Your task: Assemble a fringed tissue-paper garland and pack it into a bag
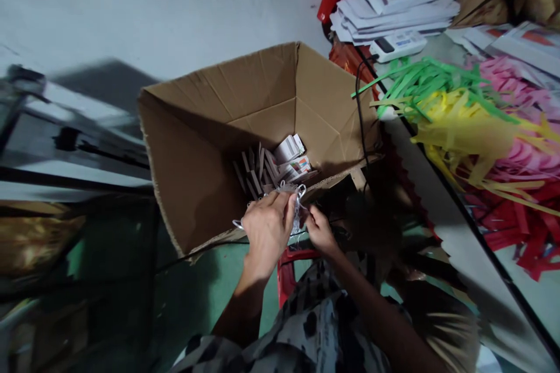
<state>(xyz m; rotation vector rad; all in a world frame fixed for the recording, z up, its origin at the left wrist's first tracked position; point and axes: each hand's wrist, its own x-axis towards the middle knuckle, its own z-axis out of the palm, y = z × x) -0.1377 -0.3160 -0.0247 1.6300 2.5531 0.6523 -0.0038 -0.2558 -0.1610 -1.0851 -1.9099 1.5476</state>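
My left hand (266, 221) is over the near edge of a large cardboard box (254, 81), its fingers closed on a tangle of thin white string (298, 201). Some loops stick out past the fingertips and on the hand's left side. My right hand (321, 230) is just to the right, fingers pinched together at the edge of the same tangle. Whatever lies between those fingertips is too small to make out fully. Inside the box, beyond my hands, several small white printed packets (284, 163) stand and lie in a pile.
On the right, a table (464, 239) carries heaps of green (441, 78), yellow (468, 128), pink and red strips. Stacked white printed bags (398, 6) and a white device (398, 45) with a black cable (359, 111) sit farther back. A red stool (286, 280) is below my hands.
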